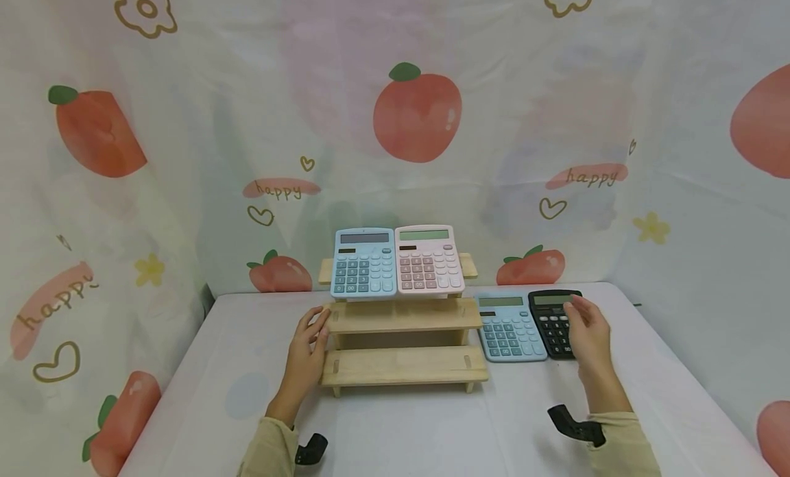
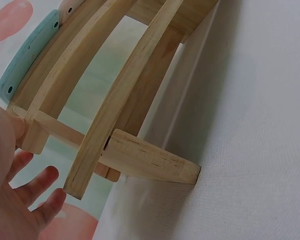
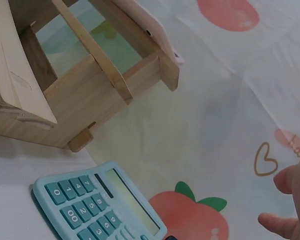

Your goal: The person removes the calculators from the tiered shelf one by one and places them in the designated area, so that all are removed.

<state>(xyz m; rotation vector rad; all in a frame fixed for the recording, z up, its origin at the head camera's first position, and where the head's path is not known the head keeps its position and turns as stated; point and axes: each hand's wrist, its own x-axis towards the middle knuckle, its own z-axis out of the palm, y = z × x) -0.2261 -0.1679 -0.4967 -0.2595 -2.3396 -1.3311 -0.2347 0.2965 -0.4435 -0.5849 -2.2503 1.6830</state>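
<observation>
A wooden tiered rack (image 1: 404, 365) stands in the middle of the table. A blue calculator (image 1: 364, 263) and a pink calculator (image 1: 430, 261) lean side by side on its top tier. My left hand (image 1: 304, 353) touches the left end of the middle tier; in the left wrist view its other fingers (image 2: 37, 185) spread loosely beside the boards. On the table to the rack's right lies another blue calculator (image 3: 85, 200), with a black calculator (image 1: 552, 324) beside it. My right hand (image 1: 590, 329) is over the black calculator's right side, thumb and finger apart with nothing between them.
White cloth covers the table (image 1: 407, 436). Behind it hangs a backdrop (image 1: 345, 107) printed with fruit and hearts. Black curved pieces (image 1: 577, 425) sit at both wrists. The rack's lower tiers carry nothing.
</observation>
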